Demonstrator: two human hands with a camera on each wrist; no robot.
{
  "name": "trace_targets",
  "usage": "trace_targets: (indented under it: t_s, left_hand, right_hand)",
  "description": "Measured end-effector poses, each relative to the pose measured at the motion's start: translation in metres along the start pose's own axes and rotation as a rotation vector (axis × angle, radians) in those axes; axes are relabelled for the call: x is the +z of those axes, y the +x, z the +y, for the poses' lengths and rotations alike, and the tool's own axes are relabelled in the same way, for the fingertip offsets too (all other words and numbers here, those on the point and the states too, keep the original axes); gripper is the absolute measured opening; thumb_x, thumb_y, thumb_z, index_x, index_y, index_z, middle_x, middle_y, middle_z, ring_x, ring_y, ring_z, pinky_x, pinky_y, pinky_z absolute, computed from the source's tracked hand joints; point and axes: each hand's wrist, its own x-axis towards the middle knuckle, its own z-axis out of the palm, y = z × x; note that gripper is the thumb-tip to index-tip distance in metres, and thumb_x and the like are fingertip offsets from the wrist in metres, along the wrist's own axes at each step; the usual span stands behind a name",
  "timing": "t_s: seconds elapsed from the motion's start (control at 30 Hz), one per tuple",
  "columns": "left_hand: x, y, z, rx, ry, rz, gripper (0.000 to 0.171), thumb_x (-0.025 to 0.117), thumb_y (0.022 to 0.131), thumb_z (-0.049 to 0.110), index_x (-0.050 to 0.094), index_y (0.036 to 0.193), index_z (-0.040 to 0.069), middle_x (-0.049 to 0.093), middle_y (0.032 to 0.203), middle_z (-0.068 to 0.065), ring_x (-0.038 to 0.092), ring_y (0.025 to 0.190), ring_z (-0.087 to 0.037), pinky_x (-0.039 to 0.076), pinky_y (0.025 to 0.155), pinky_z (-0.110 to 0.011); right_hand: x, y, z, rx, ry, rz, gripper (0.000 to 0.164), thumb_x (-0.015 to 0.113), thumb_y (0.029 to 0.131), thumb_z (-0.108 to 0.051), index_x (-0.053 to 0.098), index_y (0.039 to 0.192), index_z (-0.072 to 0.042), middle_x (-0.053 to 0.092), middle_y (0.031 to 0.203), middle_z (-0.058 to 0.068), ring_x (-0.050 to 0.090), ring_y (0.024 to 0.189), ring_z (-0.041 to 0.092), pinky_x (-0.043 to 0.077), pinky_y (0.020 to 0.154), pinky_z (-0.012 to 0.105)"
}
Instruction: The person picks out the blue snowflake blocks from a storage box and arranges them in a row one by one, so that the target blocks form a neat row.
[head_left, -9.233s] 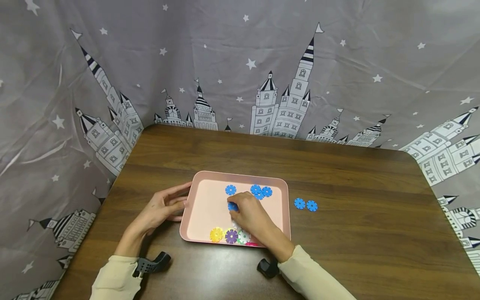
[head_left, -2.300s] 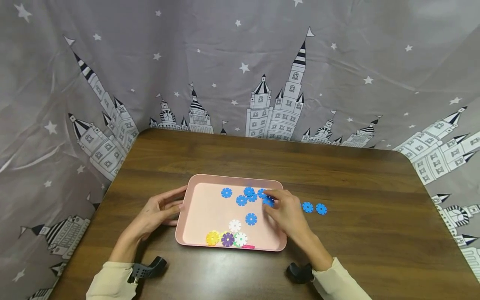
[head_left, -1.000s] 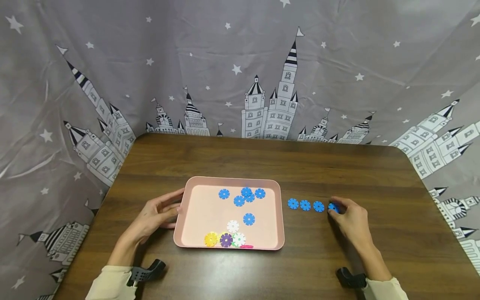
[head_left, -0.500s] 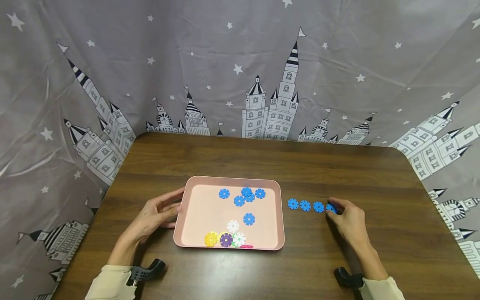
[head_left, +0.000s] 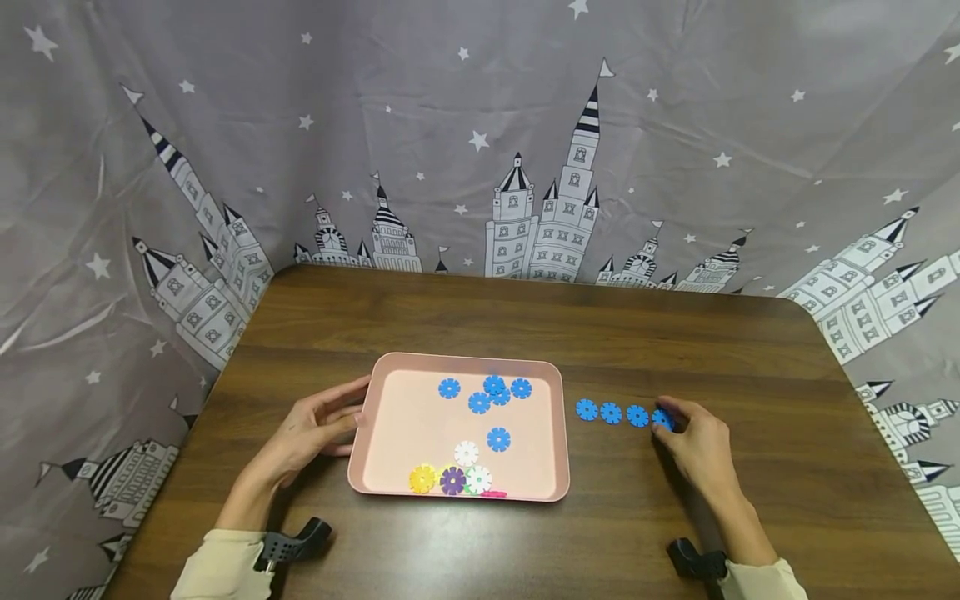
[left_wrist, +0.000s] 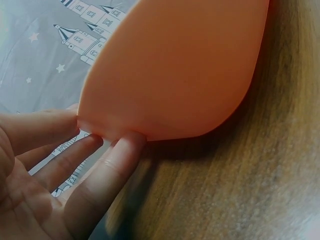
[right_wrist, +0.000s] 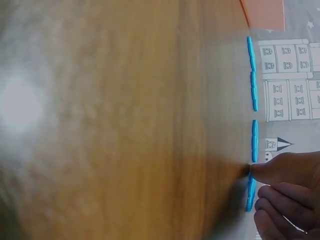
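Observation:
In the head view, my left hand lies at the left wall of a pink tray. Its thumb and extended fingers touch the wall's outer side, as the left wrist view shows. My right hand pinches a blue notched interlocking disc flat on the table, thumb on the near edge, a finger at the far edge. This disc ends a row of blue discs running right from the tray. In the right wrist view the row appears edge-on, the thumb against the last disc.
Inside the tray lie several more blue discs, plus a yellow disc, a purple disc, white discs and a pink piece at the near wall. A grey castle-print curtain hangs behind the wooden table.
My right hand has gone from the tray to the row's right end, and blue discs have joined the row. Lately it has shifted its disc slightly left. My left hand has stayed at the tray.

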Motion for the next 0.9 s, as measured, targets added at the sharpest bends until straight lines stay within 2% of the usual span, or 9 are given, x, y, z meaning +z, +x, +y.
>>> trace_targets:
  t_s: [0.27, 0.4, 0.63, 0.9]
  left_hand:
    - [0.000, 0.001, 0.002, -0.008, 0.007, 0.005, 0.062, 0.061, 0.097, 0.006, 0.031, 0.151, -0.004, 0.034, 0.149, -0.033, 0.063, 0.110, -0.017, 0.059, 0.076, -0.047]
    - [0.001, 0.001, 0.002, -0.011, 0.002, 0.002, 0.062, 0.060, 0.098, 0.005, 0.030, 0.151, -0.005, 0.034, 0.148, -0.034, 0.063, 0.109, -0.017, 0.059, 0.076, -0.047]
    - [0.000, 0.000, 0.001, -0.009, 0.003, 0.004, 0.062, 0.061, 0.098, 0.006, 0.030, 0.151, -0.004, 0.034, 0.148, -0.033, 0.063, 0.110, -0.015, 0.059, 0.076, -0.047]
    - [-0.001, 0.000, 0.000, -0.010, -0.009, 0.003, 0.063, 0.062, 0.097, 0.007, 0.031, 0.151, -0.003, 0.033, 0.149, -0.032, 0.063, 0.110, -0.015, 0.059, 0.076, -0.048]
  right_hand:
    - [0.002, 0.001, -0.017, -0.087, 0.038, 0.084, 0.038, 0.078, 0.078, 0.004, 0.069, 0.115, 0.004, 0.069, 0.110, 0.022, 0.066, 0.100, 0.041, 0.055, 0.083, 0.055]
    - [0.003, 0.005, -0.036, -0.091, 0.091, 0.047, 0.037, 0.079, 0.079, 0.001, 0.070, 0.116, 0.001, 0.070, 0.111, 0.019, 0.066, 0.099, 0.038, 0.056, 0.082, 0.054]
    - [0.012, 0.013, -0.078, -0.078, 0.219, -0.079, 0.041, 0.080, 0.080, -0.004, 0.070, 0.119, -0.003, 0.070, 0.116, 0.014, 0.066, 0.105, 0.035, 0.056, 0.088, 0.048]
    - [0.030, 0.020, -0.112, -0.119, 0.245, -0.155, 0.041, 0.080, 0.080, -0.006, 0.070, 0.119, -0.004, 0.069, 0.118, 0.012, 0.065, 0.107, 0.032, 0.056, 0.089, 0.046]
